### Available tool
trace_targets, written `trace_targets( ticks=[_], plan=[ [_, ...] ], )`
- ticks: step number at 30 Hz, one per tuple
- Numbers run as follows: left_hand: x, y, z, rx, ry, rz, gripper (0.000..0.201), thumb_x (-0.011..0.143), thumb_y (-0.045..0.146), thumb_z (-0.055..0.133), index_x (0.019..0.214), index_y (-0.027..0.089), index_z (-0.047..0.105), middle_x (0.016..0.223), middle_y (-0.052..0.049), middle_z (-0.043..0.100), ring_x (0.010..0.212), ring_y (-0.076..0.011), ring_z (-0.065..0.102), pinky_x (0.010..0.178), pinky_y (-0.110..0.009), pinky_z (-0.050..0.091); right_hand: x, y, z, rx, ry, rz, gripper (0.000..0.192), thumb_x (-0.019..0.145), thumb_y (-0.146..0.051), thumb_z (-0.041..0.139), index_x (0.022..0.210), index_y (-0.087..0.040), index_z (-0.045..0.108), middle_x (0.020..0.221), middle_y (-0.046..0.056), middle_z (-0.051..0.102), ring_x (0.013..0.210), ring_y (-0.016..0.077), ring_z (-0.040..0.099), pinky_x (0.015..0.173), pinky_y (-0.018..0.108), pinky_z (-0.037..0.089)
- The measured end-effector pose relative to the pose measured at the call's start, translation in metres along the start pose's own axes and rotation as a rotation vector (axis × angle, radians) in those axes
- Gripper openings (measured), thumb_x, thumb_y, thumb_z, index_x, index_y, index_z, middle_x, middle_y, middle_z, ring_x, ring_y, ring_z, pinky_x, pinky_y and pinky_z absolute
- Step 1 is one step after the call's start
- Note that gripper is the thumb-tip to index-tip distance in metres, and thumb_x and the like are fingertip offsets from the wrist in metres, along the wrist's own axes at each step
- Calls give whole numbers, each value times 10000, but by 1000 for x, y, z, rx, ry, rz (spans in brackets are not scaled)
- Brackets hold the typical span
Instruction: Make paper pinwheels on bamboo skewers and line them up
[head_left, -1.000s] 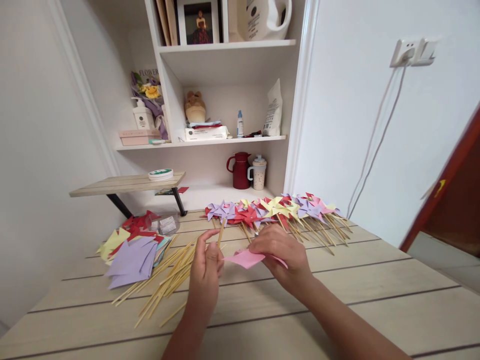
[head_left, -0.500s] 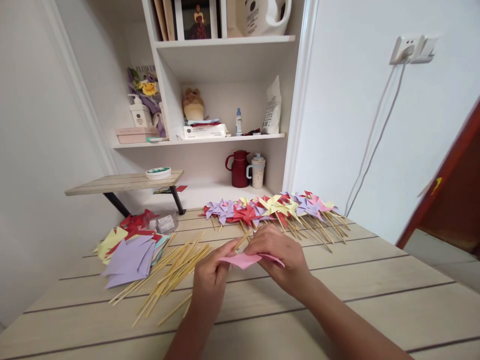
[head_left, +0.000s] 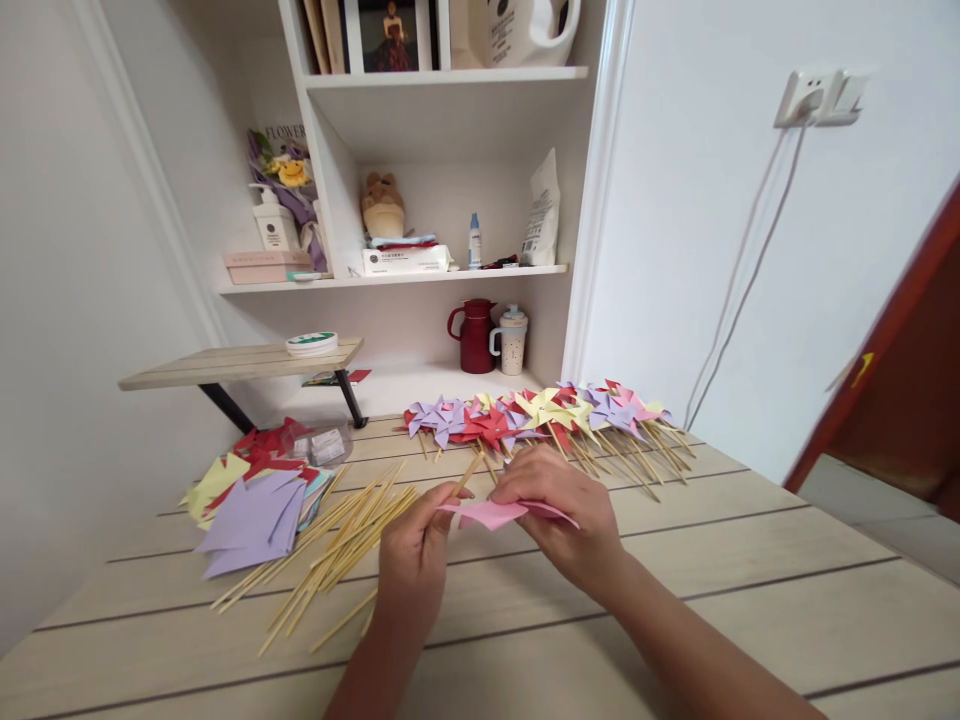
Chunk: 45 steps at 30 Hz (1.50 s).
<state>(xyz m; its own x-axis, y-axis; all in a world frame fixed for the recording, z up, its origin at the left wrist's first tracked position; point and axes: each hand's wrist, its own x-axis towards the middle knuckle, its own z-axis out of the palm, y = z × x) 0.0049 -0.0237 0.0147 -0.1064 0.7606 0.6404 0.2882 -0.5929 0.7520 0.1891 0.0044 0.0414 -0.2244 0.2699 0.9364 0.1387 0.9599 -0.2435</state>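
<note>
A sheet of pink paper is held above the table between both hands, its near edges bent. My left hand is closed, pinching the paper's left corner together with a thin wooden stick that slants up to the right. My right hand is closed over the paper's right side, its fingers curled and the fingertips partly hidden. Left of my left hand lies a loose pile of wooden sticks. Beyond the hands are several finished paper pinwheels on sticks.
Purple paper pieces lie at the left with yellow and red ones, beside a clear plastic container. A small raised shelf stands behind them. On the white shelving are a red jug and a cup.
The left hand has shifted slightly left, and the stick in it has tilted and moved left. The pink paper is a little more spread between the hands. The camera view has shifted slightly.
</note>
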Motion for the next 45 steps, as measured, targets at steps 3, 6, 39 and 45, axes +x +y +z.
trace_targets(
  ticks=[3,6,39,45],
  plan=[
    [-2,-5,1,-19,12,-3,246,888,316,562,960,222,778,912,-60,781,832,-225,706,756,-298,527,1,-2,0,4,4,6,153,904,-128,622,960,-244,704,800,53,728,746,208,643,705,380,521],
    [-4,-7,3,-20,-22,-23,251,897,341,555,947,216,766,881,-56,768,762,-208,680,684,-278,506,2,-3,0,0,8,5,132,914,-153,617,947,-244,707,785,50,728,729,206,645,695,376,520],
    [-7,-4,9,155,-36,200,303,977,351,475,867,207,718,680,12,668,579,-124,575,594,-211,456,3,-3,-1,55,69,20,212,852,-29,639,944,-209,702,808,50,736,745,197,636,691,369,514],
    [-6,-9,8,146,-55,279,278,989,311,465,941,212,720,815,-8,744,674,-131,660,655,-212,506,3,-3,-1,65,67,15,237,839,-6,637,944,-209,701,810,46,741,748,192,638,696,364,518]
  ],
)
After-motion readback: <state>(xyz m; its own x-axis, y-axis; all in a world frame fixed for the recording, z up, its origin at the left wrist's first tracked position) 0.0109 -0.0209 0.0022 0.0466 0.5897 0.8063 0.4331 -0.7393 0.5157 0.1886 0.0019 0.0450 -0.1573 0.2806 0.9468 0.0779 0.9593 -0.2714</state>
